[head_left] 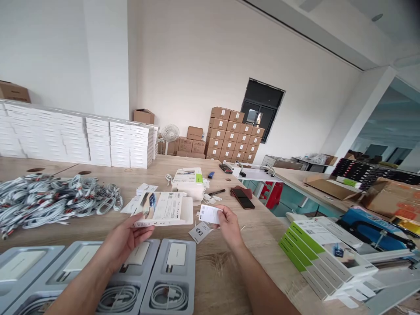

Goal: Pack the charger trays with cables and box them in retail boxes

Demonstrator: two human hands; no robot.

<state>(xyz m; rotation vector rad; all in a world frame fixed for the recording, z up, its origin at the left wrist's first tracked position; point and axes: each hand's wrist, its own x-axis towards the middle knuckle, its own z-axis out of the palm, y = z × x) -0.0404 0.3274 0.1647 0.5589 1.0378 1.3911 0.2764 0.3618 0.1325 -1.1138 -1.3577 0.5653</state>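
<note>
My left hand (127, 236) grips a flat white printed carton (164, 207) by its near left edge, its end flap folded out to the right. Between the thumb and fingers of my right hand (228, 225) is a small white leaflet (209, 214), held just right of the carton's flap. Beneath the leaflet, a printed card (199, 232) lies on the wooden table (219, 271). Below my left hand stand several grey trays (193, 280), each holding a white charger (176, 254) and a coiled white cable (168, 297); my forearm covers part of them.
Many bundled white cables (55, 199) lie at left, before stacked white boxes (75, 138). Further back are more cartons (187, 177), a marker (217, 192) and a phone (243, 199). Green-and-white boxes (315, 258) are stacked at right, near a blue machine (370, 227).
</note>
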